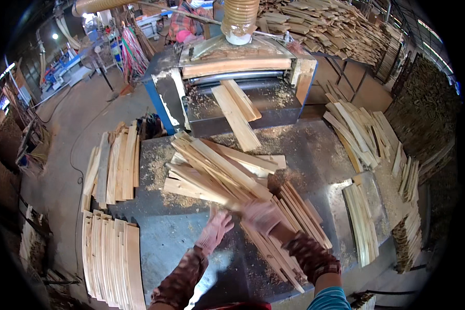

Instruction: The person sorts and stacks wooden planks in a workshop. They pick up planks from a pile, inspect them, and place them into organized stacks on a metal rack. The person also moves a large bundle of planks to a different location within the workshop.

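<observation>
My left hand (215,230), in a pale knit glove, is just short of the near end of a loose pile of wooden boards (219,168). Its fingers are apart and nothing shows in them. Over that same end lies my right hand (262,216), also gloved and smeared by motion, so its fingers cannot be read. A blurred board end shows between both hands. Beneath and beside my right forearm, narrow strips (300,214) lie slanted on the dark metal table (178,232). Patterned sleeves cover both forearms.
Beyond the pile stands a planer (237,67) with two boards (236,116) on its bed. Stacked boards (111,258) line the table's left side, and another stack (360,222) lies at right. Sawdust (157,165) is scattered about. A person (183,28) is behind the machine.
</observation>
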